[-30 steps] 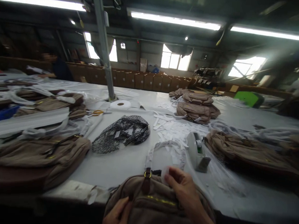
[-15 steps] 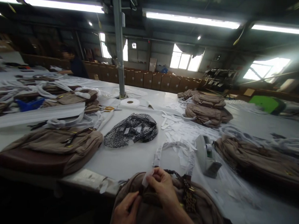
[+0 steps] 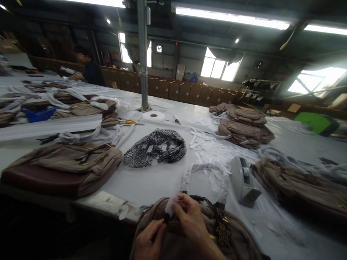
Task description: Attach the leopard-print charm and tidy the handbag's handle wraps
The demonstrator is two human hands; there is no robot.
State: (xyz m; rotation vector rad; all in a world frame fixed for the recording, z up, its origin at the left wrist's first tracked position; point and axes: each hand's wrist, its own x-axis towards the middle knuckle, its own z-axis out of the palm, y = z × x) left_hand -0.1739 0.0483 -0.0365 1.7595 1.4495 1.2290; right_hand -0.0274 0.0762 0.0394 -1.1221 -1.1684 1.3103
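Observation:
A brown fabric backpack (image 3: 239,234) stands close to me at the table's front edge, its handle (image 3: 204,167) wrapped in white material. A leopard-patterned tag (image 3: 222,232) hangs on its right side. My right hand (image 3: 190,216) pinches a small white strip (image 3: 171,205) near the top of the bag. Just to the left, my left hand (image 3: 150,237) pinches a dark tab (image 3: 166,217), which the strip meets. Fingers partly hide where the two touch, so I cannot tell whether they are stuck together.
A tape dispenser (image 3: 243,182) stands right of the bag, beside scattered white paper strips (image 3: 208,147). Behind lie a black-and-white patterned cloth (image 3: 155,147), a white roll (image 3: 153,116) and scissors (image 3: 130,122). Other backpacks (image 3: 63,168) lie left and right. A person (image 3: 91,72) works far left.
The whole view has shifted slightly, so things on the table appear a little farther right. Both hands keep their pinch at the top of the backpack, and the white strip stands more upright.

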